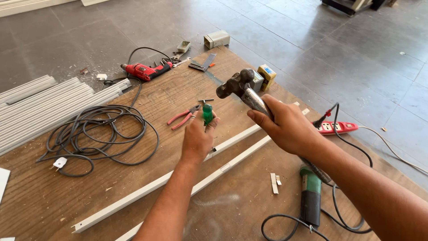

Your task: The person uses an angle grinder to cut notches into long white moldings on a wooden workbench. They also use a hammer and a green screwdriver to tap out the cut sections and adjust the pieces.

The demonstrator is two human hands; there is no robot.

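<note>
Both forearms came up from lower frame. Left hand (197, 136) gripped a green-handled screwdriver (207, 113) upright, tip down near the white metal strip (232, 142) at frame centre. Right hand (287, 127) was closed on a hammer (243, 89), head raised upper centre. Step looked like punch-and-strike; next move probably needed a square blow on the handle top. Red pliers (183, 117) lay just left, coiled cable (100, 131) further left. Surface (53, 196) edge ran close at right; green grinder (310, 196) sat lower right.
</note>
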